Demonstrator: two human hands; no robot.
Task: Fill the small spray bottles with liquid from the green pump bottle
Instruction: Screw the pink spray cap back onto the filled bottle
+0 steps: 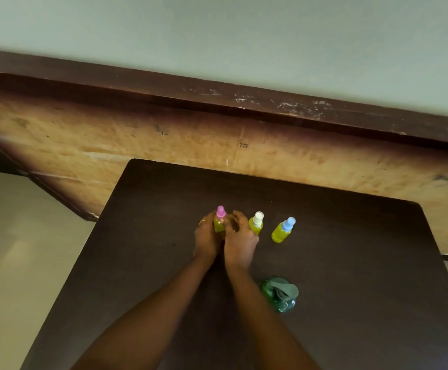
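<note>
Three small spray bottles holding yellow-green liquid stand in a row on the dark table [351, 263]. The pink-capped bottle [220, 212] is at the left, and my left hand [207, 237] is wrapped around its body. My right hand [240, 240] sits just right of it with fingers curled and apart, close to the bottle's neck. The white-capped bottle [257, 221] stands right behind my right hand, partly hidden by it. Further right the blue-capped bottle [284, 231] stands alone. The green pump bottle [280, 293] is nearer to me, beside my right forearm.
A worn wooden board [164, 140] with a dark top edge runs behind the table against a pale wall. Light floor [17, 263] lies to the left of the table.
</note>
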